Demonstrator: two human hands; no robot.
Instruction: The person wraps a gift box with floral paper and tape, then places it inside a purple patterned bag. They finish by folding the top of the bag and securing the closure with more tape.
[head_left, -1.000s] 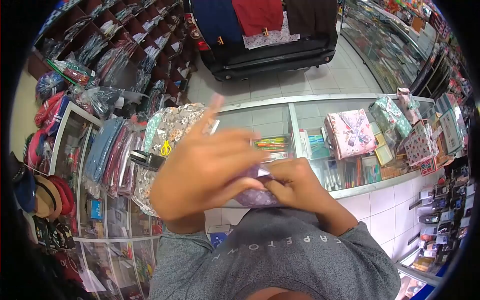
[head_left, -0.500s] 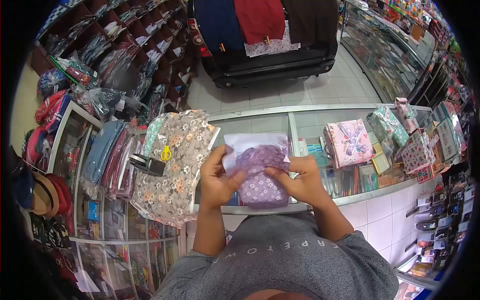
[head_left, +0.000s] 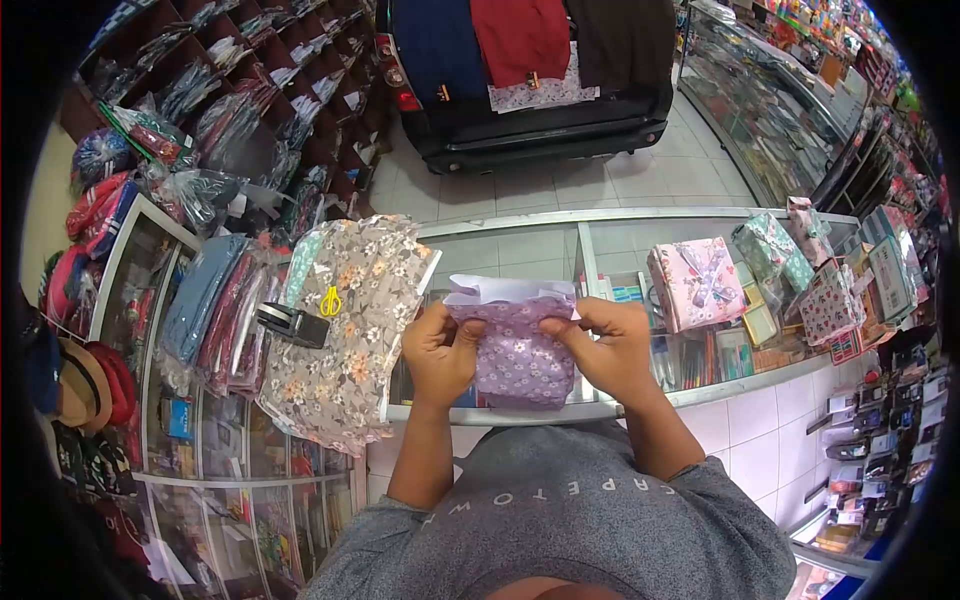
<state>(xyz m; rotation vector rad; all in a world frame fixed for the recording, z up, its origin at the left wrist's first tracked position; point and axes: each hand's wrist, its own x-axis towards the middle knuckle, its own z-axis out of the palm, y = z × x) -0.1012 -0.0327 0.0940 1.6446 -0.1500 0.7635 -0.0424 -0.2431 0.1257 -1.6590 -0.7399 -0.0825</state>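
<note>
A purple paper packet with white flowers (head_left: 524, 362) is held upright over the near edge of the glass counter. Its top edge is folded over and shows the white inner side. My left hand (head_left: 440, 350) pinches the packet's upper left corner between thumb and fingers. At the upper right corner, my right hand (head_left: 603, 345) grips it the same way, thumb on the front. Left of my hands lie floral wrapping sheets (head_left: 365, 290), with yellow scissors (head_left: 330, 301) and a black tape dispenser (head_left: 293, 326) on top.
On the glass counter (head_left: 690, 395) at the right sit a pink wrapped gift with a ribbon (head_left: 698, 284), a green wrapped gift (head_left: 775, 250) and a floral one (head_left: 832, 300). Folded clothes in plastic (head_left: 205, 300) lie at the left. Beyond the counter stands a black car-shaped display (head_left: 540, 135).
The packet's top has been folded down, so less of its white inside shows. Both hands have moved to its upper corners, the right thumb shifting outward and up.
</note>
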